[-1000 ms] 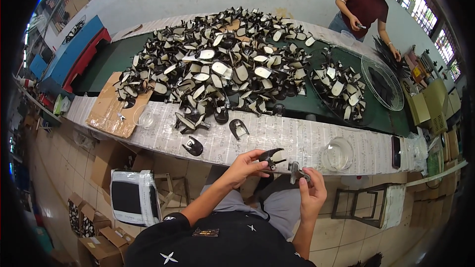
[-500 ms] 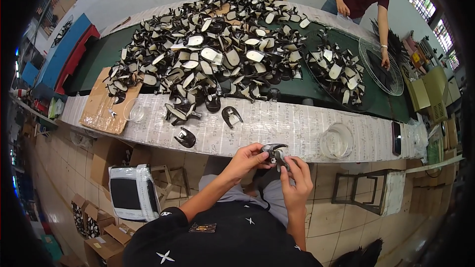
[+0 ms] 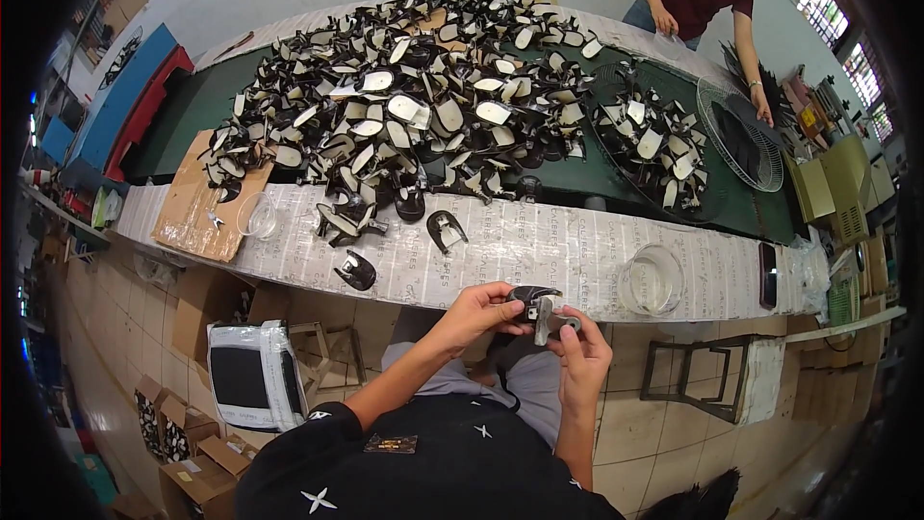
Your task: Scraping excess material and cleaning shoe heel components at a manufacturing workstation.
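Note:
My left hand is closed around a glossy black shoe heel piece, just off the table's near edge. Against that piece is a flat grey part with a rounded end, pinched between the fingertips of my right hand. Whether the two are joined cannot be made out. Loose on the near strip of the table lie a black shoe heel piece with a pale inside and another one. Beyond them spreads a big heap of black and cream heel pieces.
A clear plastic bowl and a phone are at the right on the table. Cardboard and a clear cup sit left. A co-worker's hand reaches by a wire basket. Stools stand below.
The held pieces have turned, so a flat grey face now shows between my hands. The co-worker's hand has moved up a little, lifting a dark flat piece at the wire basket.

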Available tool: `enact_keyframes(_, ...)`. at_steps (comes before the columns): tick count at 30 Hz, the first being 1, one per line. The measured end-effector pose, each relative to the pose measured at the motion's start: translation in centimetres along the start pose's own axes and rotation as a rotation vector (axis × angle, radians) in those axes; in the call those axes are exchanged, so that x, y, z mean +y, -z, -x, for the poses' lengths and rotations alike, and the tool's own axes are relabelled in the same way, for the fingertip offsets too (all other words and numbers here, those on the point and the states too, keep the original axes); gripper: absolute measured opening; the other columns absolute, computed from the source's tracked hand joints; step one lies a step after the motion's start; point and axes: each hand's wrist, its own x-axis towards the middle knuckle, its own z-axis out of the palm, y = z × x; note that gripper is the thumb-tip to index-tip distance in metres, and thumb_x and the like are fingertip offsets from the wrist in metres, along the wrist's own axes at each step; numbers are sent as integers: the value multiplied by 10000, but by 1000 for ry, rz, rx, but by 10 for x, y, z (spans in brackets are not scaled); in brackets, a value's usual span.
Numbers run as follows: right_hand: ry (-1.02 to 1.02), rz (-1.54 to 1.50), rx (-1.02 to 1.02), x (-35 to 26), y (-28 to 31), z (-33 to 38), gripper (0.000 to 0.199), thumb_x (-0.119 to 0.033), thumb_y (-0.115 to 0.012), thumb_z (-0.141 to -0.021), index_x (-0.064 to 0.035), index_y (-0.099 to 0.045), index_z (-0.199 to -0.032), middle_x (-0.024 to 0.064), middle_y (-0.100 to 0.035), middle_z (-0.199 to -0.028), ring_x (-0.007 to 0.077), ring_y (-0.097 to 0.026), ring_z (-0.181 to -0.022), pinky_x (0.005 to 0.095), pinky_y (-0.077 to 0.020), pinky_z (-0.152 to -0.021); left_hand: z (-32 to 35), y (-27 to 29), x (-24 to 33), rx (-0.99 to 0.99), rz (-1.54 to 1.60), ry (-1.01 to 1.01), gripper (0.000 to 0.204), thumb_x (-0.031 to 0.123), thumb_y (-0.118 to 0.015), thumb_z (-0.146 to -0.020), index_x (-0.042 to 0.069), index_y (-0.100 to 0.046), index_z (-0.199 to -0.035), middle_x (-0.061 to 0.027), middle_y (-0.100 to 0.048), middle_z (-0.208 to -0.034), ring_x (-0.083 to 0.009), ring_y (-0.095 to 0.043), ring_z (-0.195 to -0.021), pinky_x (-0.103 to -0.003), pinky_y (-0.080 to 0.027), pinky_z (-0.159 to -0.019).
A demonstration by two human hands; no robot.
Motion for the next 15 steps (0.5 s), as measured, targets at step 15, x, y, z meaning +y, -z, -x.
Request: enact_keyframes(15, 296, 372, 43, -18, 4, -1, 253, -22, -647, -924, 39, -661, -1169, 110, -650, -1161, 162, -646, -951, 277, -563, -759, 2, 2, -2, -10, -19, -9, 189, 127, -644, -976, -12, -603, -1097, -110, -695, -1004, -195, -725, -898, -249, -591, -773)
